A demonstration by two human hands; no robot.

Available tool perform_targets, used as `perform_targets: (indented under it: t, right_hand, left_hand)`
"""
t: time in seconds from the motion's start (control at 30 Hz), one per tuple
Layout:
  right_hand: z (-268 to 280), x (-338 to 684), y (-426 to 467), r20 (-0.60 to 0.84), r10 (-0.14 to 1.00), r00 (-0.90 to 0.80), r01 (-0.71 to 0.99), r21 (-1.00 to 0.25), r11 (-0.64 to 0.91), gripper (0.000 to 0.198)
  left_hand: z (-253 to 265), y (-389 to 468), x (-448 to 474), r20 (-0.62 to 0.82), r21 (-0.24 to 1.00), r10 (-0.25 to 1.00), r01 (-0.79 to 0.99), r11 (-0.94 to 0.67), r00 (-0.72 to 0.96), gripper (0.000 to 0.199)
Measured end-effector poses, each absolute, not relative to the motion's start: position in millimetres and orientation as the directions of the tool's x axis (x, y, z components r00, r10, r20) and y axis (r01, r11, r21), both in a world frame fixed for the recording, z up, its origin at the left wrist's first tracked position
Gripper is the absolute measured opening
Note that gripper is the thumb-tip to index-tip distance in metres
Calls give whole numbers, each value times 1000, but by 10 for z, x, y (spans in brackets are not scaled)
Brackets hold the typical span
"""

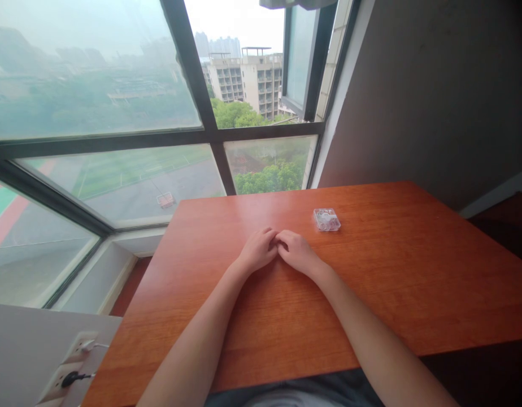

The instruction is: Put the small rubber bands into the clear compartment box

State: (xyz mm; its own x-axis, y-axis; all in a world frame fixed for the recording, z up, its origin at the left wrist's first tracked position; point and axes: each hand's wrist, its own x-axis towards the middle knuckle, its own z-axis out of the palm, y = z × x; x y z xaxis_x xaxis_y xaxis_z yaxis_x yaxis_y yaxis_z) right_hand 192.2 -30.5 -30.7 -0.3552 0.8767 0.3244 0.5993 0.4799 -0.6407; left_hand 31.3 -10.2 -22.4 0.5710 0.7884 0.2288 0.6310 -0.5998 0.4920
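Observation:
My left hand (260, 249) and my right hand (295, 250) rest together on the wooden table (252, 328), near its middle. Their fingers are loosely curled inward and meet at the tips. Nothing shows in either hand, though the undersides of the fingers are hidden. A small clear plastic box (327, 220) lies on the tabletop beyond my right hand and to its right, apart from both hands. Small pale or metallic items show through its lid, too small to make out.
A dark-framed window (214, 133) stands behind the table's far edge, with one pane swung outward. To the right is a grey wall (434, 96). Wall sockets (77, 347) with a white plug and a black plug (72, 378) sit low at the left.

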Motion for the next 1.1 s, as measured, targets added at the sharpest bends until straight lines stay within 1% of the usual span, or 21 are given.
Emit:
perform_targets:
  t: [0.27, 0.5, 0.83, 1.1]
  right_hand:
    - [-293, 1921, -318, 322, 878, -353, 604, -639, 477, 20]
    - [-325, 1919, -304, 327, 875, -357, 609, -629, 484, 18]
    - [-320, 1919, -306, 327, 876, -354, 610, -630, 481, 18]
    - [-308, 1924, -311, 325, 877, -353, 609, -632, 479, 18]
  left_hand:
    - [-216, -106, 316, 214, 492, 797, 643, -587, 565, 14]
    - [-212, -109, 324, 227, 490, 790, 634, -598, 569, 15]
    - [-210, -109, 320, 239, 476, 786, 636, -607, 571, 11]
    - [-212, -106, 318, 237, 482, 787, 635, -604, 569, 14]
